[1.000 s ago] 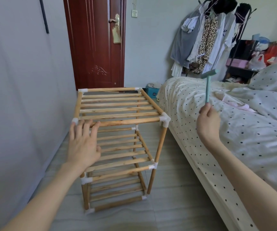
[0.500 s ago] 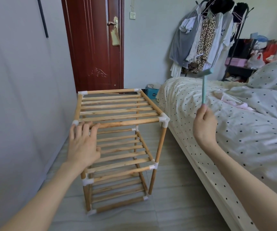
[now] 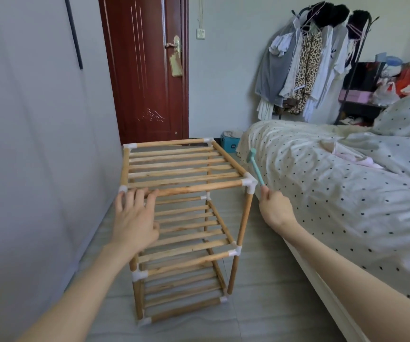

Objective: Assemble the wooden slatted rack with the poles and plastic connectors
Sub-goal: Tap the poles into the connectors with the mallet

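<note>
- Head view: three-tier wooden slatted rack (image 3: 186, 218) stands upright on the grey tiled floor (image 3: 260, 304), between the grey wall (image 3: 26, 144) and the bed with dotted white bedding (image 3: 347, 206).
- White plastic corner connectors (image 3: 248, 185) join the round wooden poles (image 3: 244, 218) at each tier.
- Left hand (image 3: 135, 218) lies flat on the near top rail by the near-left corner, fingers (image 3: 149, 197) straight and slightly spread, palm down.
- Right hand (image 3: 275, 208) grips the lower end of a small teal plastic mallet (image 3: 255, 166), fingers curled round the handle.
- Mallet tilts up and to the left; its head sits just beside the near-right top connector. Contact cannot be confirmed, as the head appears slightly blurred.
- Dark red wooden door (image 3: 147, 70) stands closed behind the rack.
- Clothes rail with hanging garments (image 3: 305, 65) stands beyond the bed.
</note>
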Demonstrator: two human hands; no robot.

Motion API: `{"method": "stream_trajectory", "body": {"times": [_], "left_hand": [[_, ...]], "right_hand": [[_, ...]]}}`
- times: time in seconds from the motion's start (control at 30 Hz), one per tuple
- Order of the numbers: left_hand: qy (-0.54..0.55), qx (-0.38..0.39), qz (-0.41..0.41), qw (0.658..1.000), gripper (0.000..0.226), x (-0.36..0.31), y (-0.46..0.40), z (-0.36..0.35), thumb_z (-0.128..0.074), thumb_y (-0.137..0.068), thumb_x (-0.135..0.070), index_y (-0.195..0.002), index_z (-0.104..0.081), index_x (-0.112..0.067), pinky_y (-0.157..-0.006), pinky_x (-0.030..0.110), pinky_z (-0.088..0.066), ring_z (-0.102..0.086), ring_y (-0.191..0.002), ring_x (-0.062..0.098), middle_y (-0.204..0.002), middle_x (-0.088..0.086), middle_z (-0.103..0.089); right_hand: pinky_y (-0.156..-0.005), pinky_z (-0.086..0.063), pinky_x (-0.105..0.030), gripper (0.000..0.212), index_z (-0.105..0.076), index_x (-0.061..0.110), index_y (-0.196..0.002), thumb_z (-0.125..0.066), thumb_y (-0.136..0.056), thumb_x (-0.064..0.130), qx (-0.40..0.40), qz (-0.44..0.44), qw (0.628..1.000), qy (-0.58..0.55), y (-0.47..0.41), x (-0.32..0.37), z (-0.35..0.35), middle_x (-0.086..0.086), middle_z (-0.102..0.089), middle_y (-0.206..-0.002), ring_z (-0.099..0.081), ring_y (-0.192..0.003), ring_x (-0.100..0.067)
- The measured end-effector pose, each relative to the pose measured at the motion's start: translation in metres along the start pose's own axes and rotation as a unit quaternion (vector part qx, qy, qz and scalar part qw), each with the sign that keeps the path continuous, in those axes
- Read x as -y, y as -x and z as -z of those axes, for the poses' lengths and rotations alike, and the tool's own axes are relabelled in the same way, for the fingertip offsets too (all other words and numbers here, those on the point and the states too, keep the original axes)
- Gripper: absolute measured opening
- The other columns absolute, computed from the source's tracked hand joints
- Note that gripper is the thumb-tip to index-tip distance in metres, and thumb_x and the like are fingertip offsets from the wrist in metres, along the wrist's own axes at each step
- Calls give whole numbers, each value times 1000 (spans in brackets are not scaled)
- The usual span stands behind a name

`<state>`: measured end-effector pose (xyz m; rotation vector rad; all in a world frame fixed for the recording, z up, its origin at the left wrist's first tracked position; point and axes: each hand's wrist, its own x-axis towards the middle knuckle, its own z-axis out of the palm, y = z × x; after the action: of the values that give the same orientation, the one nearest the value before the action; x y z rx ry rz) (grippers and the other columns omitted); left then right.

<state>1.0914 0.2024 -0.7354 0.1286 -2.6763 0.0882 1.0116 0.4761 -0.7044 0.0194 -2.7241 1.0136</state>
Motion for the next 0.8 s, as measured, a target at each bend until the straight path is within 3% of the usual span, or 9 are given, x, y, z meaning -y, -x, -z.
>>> {"method": "stream_trajectory", "body": {"times": [0.13, 0.23, 0.3, 0.4, 0.5, 0.57, 0.63, 0.73, 0.8], "left_hand": [[-5, 23, -2, 1000, 71, -12, 4, 14, -50, -86, -27, -148, -20, -16, -114, 43, -10, -21, -134, 26, -144, 7, -29], [39, 7, -63, 997, 67, -17, 15, 24, -48, -87, -19, -149, -23, -16, -112, 40, -16, -27, -131, 26, -145, 6, -34], [134, -4, -109, 985, 66, -20, 20, 31, -46, -89, -11, -149, -20, -18, -111, 34, -23, -30, -129, 19, -144, 0, -37], [288, 0, -118, 950, 62, -20, 15, 44, -37, -89, -3, -147, -24, -22, -108, 25, -30, -36, -130, 10, -143, -4, -40], [212, 25, -119, 970, 62, 0, -10, 35, -33, -89, -2, -148, -22, -19, -118, 33, -13, -16, -143, 13, -154, -1, -25], [120, 106, -104, 982, 61, 14, -27, 21, -34, -98, -9, -150, -7, -23, -119, 34, 2, 8, -145, 15, -159, -1, -2], [107, 175, -92, 974, 57, 15, -38, 14, -32, -102, -23, -149, -2, -34, -117, 38, 9, 20, -143, 17, -157, -1, 14], [110, 130, -142, 975, 45, -12, -53, 10, -28, -101, -35, -146, -21, -41, -116, 39, 11, 7, -146, 20, -157, -4, -6], [105, 88, -140, 981, 41, -34, -60, 6, -28, -100, -39, -140, -36, -39, -118, 40, -9, -25, -139, 26, -142, 1, -39]], "right_hand": [[-77, -48, -33, 40, -54, 6, -97, -23, -103, 31, 48, 135, 981, -131, 15, 61, -20, -9, -62, -87, -57, -78, -20], [-87, -45, -37, 42, -54, 3, -112, -25, -103, 31, 89, 167, 963, -191, 23, 78, -44, -15, -62, -108, -58, -99, -27], [-87, -47, -43, 41, -54, 3, -112, -25, -103, 31, 72, 177, 963, -189, 27, 72, -55, -15, -62, -103, -59, -97, -29], [-85, -45, -27, 37, -54, 9, -119, -26, -103, 26, 43, 189, 960, -202, 26, 45, -58, 4, -58, -94, -56, -90, -7], [-92, -42, -15, 38, -58, 15, -120, -26, -102, 26, 33, 176, 962, -205, 6, 24, -43, 15, -53, -94, -52, -91, 7], [-98, -41, -29, 40, -56, 12, -123, -26, -103, 28, 34, 152, 977, -145, -16, 16, -34, 5, -60, -106, -55, -104, -12], [-93, -40, -38, 42, -53, 7, -124, -25, -103, 29, 39, 117, 990, -62, -37, 7, -25, -11, -60, -121, -53, -113, -34], [-79, -39, -35, 39, -54, 6, -105, -24, -103, 30, 34, 61, 996, -53, -62, -6, -12, -17, -59, -101, -56, -97, -34], [-80, -43, -38, 42, -55, 3, -96, -25, -103, 31, 18, 25, 994, -108, -64, -9, -3, -16, -57, -95, -54, -91, -33]]}}
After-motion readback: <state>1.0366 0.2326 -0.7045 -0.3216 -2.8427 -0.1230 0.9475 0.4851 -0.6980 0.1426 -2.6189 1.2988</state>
